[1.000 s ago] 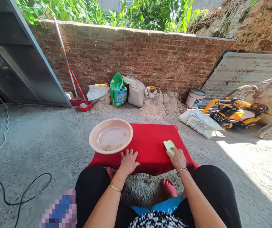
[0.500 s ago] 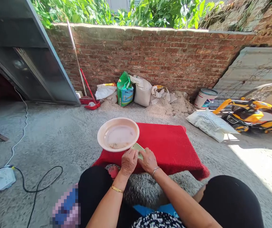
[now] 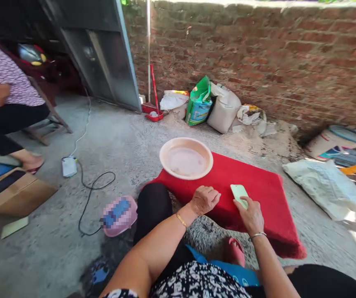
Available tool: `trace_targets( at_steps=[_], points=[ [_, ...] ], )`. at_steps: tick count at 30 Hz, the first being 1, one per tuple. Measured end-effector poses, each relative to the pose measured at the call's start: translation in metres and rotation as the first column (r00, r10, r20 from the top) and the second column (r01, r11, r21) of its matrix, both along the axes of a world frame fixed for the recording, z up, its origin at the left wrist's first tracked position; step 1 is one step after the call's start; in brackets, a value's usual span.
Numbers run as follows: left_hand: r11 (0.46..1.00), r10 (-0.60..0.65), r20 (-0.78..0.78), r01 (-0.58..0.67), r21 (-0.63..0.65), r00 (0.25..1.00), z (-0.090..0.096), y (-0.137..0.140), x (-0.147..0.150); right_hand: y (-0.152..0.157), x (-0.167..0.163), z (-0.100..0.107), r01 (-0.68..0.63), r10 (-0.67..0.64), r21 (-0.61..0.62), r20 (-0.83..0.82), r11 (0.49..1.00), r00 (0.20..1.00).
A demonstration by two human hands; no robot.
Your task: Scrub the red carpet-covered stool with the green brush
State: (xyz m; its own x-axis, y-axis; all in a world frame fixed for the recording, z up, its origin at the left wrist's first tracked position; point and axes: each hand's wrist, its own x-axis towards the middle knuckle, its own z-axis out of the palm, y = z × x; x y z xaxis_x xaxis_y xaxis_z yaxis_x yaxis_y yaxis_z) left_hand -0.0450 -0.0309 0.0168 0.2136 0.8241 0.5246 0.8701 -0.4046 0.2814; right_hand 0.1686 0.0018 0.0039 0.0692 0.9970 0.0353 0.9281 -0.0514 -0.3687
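Both edges suit gripping the green slab (image 3: 238,192), likely light, slick; right hand (image 3: 251,215) pinches it, left hand (image 3: 205,200) half-curls, contents hidden.

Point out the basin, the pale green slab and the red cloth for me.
Basin (image 3: 164,157), head view: on its inner wall.
Pale green slab (image 3: 239,193), head view: on its uncovered face.
Red cloth (image 3: 263,184), head view: on a bare stretch.

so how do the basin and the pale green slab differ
The basin is round and bowl-shaped; the pale green slab is flat and oblong. The basin is larger than the slab. The right hand holds the slab; neither hand holds the basin. Both are pale.
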Motion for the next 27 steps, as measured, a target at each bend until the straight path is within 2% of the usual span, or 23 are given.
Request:
trace_targets(
  at_steps=[2, 5, 7, 8, 11, 14, 18, 20, 21, 23, 25, 27],
  points=[
    [0.999, 0.008, 0.021, -0.009, 0.043, 1.0, -0.001, 0.005, 0.003, -0.006, -0.027, -0.007, -0.162, 0.163, 0.04, -0.018, 0.986, 0.986],
    [0.997, 0.028, 0.049, -0.032, 0.077, 0.998, -0.003, 0.014, 0.004, -0.009, -0.06, -0.017, -0.379, 0.379, 0.093, 0.016, 0.921, 0.925],
    [0.997, 0.021, 0.044, -0.024, 0.075, 0.999, -0.005, 0.019, 0.006, -0.006, -0.065, -0.021, -0.433, 0.43, 0.111, 0.048, 0.895, 0.902],
    [0.998, 0.012, 0.033, -0.014, 0.066, 0.999, -0.007, 0.02, 0.007, -0.003, -0.061, -0.023, -0.422, 0.418, 0.117, 0.052, 0.899, 0.907],
    [0.999, -0.016, 0.002, 0.016, 0.034, 1.0, -0.012, 0.02, 0.011, 0.007, -0.028, -0.027, -0.284, 0.282, 0.129, 0.032, 0.95, 0.959],
    [0.999, -0.03, -0.003, 0.03, 0.013, 1.0, -0.016, 0.018, 0.011, 0.016, 0.023, -0.03, -0.074, 0.071, 0.111, 0.029, 0.991, 0.997],
    [0.999, -0.034, -0.002, 0.034, -0.02, 0.999, -0.017, 0.015, 0.006, 0.024, 0.075, -0.026, 0.211, -0.214, 0.068, 0.043, 0.975, 0.976],
    [0.999, -0.017, 0.004, 0.017, -0.032, 1.0, -0.016, 0.014, 0.003, 0.025, 0.077, -0.021, 0.232, -0.234, 0.063, 0.033, 0.971, 0.972],
    [0.999, -0.005, 0.008, 0.006, -0.037, 1.0, -0.016, 0.015, 0.002, 0.024, 0.071, -0.019, 0.195, -0.197, 0.066, 0.025, 0.979, 0.98],
    [0.999, 0.014, 0.013, -0.014, -0.041, 1.0, -0.017, 0.017, 0.001, 0.019, 0.047, -0.014, 0.036, -0.036, 0.099, 0.003, 0.994, 0.999],
    [0.999, 0.017, 0.014, -0.017, -0.037, 1.0, -0.018, 0.019, 0.001, 0.011, 0.014, -0.012, -0.155, 0.16, 0.162, -0.014, 0.975, 0.987],
    [0.999, 0.01, 0.016, -0.009, -0.037, 1.0, -0.018, 0.022, 0.001, 0.003, -0.016, -0.013, -0.277, 0.288, 0.204, -0.026, 0.939, 0.957]
  ],
)
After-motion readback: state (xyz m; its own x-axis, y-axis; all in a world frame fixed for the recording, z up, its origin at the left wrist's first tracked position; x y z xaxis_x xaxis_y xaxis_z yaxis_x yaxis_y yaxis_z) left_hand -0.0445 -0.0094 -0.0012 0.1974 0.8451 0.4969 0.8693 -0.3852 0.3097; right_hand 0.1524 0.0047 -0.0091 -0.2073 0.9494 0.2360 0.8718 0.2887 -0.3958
